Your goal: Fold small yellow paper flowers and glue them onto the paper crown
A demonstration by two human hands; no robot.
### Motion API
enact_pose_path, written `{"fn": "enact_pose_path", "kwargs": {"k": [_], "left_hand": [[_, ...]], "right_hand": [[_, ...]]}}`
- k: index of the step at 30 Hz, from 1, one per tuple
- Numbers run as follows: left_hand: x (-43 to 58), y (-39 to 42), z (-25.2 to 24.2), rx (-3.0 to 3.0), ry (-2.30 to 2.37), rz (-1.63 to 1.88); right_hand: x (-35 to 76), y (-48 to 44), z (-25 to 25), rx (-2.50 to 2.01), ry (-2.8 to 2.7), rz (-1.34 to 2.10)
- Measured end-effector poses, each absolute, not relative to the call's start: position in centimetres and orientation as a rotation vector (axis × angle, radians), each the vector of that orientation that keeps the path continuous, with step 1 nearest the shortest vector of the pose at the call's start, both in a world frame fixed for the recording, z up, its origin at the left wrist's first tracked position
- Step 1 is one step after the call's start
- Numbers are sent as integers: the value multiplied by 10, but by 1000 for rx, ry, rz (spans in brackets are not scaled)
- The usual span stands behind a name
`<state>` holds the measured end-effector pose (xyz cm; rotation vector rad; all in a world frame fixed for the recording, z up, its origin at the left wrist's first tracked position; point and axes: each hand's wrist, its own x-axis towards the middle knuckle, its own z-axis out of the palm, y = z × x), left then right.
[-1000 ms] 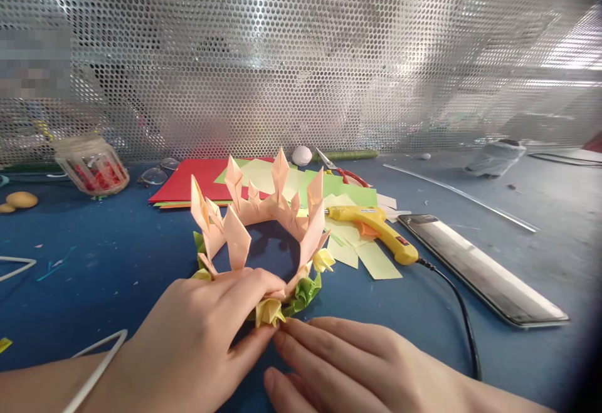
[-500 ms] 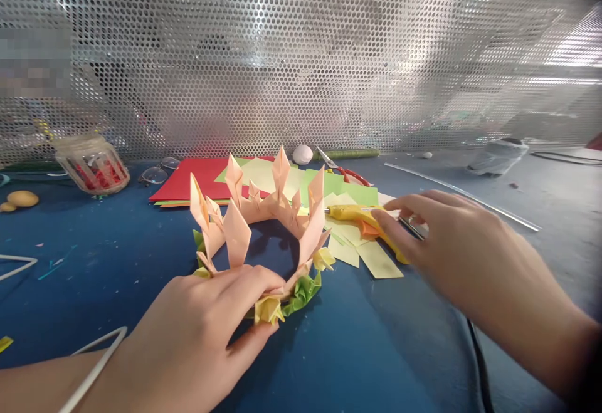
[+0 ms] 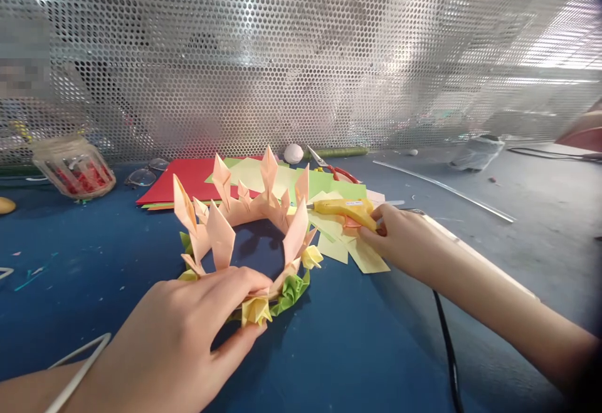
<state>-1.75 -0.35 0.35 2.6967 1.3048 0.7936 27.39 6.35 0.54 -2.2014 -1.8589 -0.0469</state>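
A peach folded-paper crown [image 3: 294,237] with tall points stands on the blue table. Green leaves and small yellow paper flowers run round its base. My left hand [image 3: 188,325] is closed on the crown's near edge, with thumb and fingers around a yellow paper flower [image 3: 256,310]. To the right, a yellow glue gun [image 3: 339,207] with an orange trigger lies on its side over paper pieces, nozzle toward the crown. My right hand [image 3: 399,232] has its fingers closed round the handle end of the glue gun, which is partly hidden.
Behind the crown lie red paper sheets [image 3: 188,178], red-handled scissors [image 3: 341,173] and a white ball [image 3: 293,153]. A glass jar [image 3: 75,172] and eyeglasses [image 3: 142,177] are at left. A clear stick [image 3: 442,190] lies right. A black cord [image 3: 450,344] crosses the near table.
My right hand has moved down and left, closing its fingers on the glue gun's handle. The view has shifted slightly right. My left hand keeps its hold on the crown.
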Motion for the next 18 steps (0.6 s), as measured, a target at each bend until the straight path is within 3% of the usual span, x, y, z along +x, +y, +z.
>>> {"fn": "enact_pose_path", "kwargs": {"k": [18], "left_hand": [[-18,1,8,2702,1362,773]], "right_hand": [[281,57,44,-2222,-1761,-254]]}}
